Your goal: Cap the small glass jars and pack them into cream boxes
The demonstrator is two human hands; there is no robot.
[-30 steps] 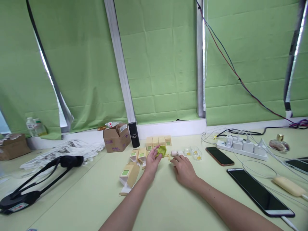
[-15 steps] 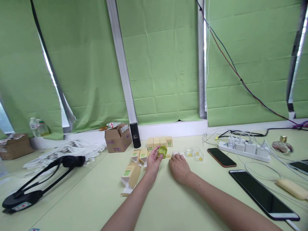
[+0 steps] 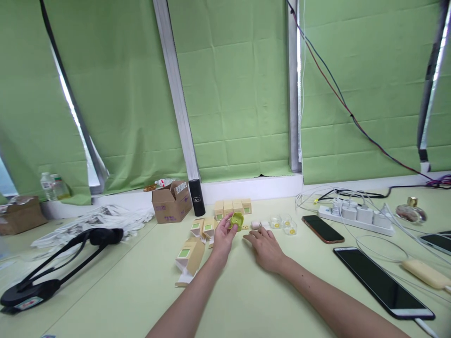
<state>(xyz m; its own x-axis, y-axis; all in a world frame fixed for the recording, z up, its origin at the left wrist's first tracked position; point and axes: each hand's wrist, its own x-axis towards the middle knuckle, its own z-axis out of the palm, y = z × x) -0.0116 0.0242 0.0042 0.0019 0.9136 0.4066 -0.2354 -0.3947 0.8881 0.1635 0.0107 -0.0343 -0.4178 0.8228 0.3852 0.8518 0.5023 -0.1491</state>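
My left hand (image 3: 223, 237) is closed on a small yellow-green flower-shaped cup (image 3: 237, 220), its hollow side facing me. My right hand (image 3: 267, 247) reaches low over the table with its fingers apart. The fingertips are just in front of a small pale pink cylinder (image 3: 255, 225); whether they touch it I cannot tell. Small yellow pieces (image 3: 244, 228) lie between the hands. Right of the cylinder sit several clear round containers (image 3: 290, 228) with yellow centres. Small cardboard boxes (image 3: 190, 256) with green labels stand left of my left hand, and more line up behind it.
A cardboard carton (image 3: 171, 205) and a black cylinder (image 3: 196, 197) stand at the back. To the right are two phones (image 3: 382, 281) (image 3: 322, 229), a power strip (image 3: 355, 220) with cables, and a glass bottle (image 3: 411, 211). A black strapped device (image 3: 59, 270) lies left.
My right hand's fingers have spread and shifted slightly, exposing the pink cylinder they partly covered. My left hand still holds the green cup in nearly the same place.
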